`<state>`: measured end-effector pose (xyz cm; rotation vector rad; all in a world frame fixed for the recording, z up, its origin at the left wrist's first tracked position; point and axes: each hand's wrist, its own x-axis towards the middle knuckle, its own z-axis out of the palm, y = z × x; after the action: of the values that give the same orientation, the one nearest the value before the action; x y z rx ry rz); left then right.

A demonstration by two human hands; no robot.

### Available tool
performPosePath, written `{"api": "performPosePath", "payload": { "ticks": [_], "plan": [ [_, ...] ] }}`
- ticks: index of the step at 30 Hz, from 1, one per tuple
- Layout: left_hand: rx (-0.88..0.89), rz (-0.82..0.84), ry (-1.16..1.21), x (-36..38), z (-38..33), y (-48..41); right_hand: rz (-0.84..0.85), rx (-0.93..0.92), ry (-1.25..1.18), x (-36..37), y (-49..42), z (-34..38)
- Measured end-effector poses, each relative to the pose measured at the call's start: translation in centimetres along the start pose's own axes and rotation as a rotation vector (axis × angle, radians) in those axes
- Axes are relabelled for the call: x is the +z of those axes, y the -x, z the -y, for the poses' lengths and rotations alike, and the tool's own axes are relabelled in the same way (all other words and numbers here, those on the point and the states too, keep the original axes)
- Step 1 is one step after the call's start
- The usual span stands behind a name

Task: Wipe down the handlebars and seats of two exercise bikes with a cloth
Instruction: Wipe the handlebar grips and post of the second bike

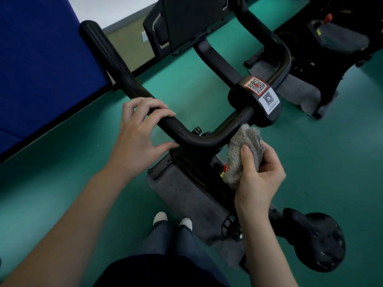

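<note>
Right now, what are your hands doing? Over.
Left hand grips handlebar. Right hand holds grey cloth at the bar's bend. Seat untouched, nothing blocking.

Green floor (51, 172); blue panel (41, 59) at left.

labels: two, both on the black centre hub (238, 97) of the handlebars (186, 135) | red-bordered QR sticker (256, 85) sat on the hub's top, small red mark at its middle | white QR sticker (269, 99) lay just beside it, fine print beneath too small to read
</note>
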<state>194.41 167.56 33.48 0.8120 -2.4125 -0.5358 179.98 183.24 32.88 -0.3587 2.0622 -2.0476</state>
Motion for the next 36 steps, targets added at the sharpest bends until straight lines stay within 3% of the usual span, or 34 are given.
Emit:
{"api": "performPosePath", "payload": {
  "ticks": [6,12,18,24,29,36],
  "plan": [
    [-0.016,-0.013,0.042,0.0,0.4,-0.1,0.359,-0.235,0.36,2.8,-2.5,3.5],
    [-0.021,-0.04,0.059,0.3,0.7,-0.2,0.71,-0.181,0.663,7.2,-4.8,4.7],
    [-0.047,-0.038,0.076,0.1,0.6,-0.2,0.857,-0.203,0.8,8.4,-5.0,4.8],
    [-0.033,-0.029,0.033,-0.1,0.3,-0.3,0.845,-0.316,0.91,5.7,-5.1,5.1],
    [0.005,-0.016,0.004,-0.4,-0.6,-0.9,0.729,-0.3,0.92,4.5,-6.2,5.0],
    [0.076,0.134,0.085,0.4,-2.7,-1.5,0.48,-0.37,0.896,4.1,-7.8,4.4]
  ]
}}
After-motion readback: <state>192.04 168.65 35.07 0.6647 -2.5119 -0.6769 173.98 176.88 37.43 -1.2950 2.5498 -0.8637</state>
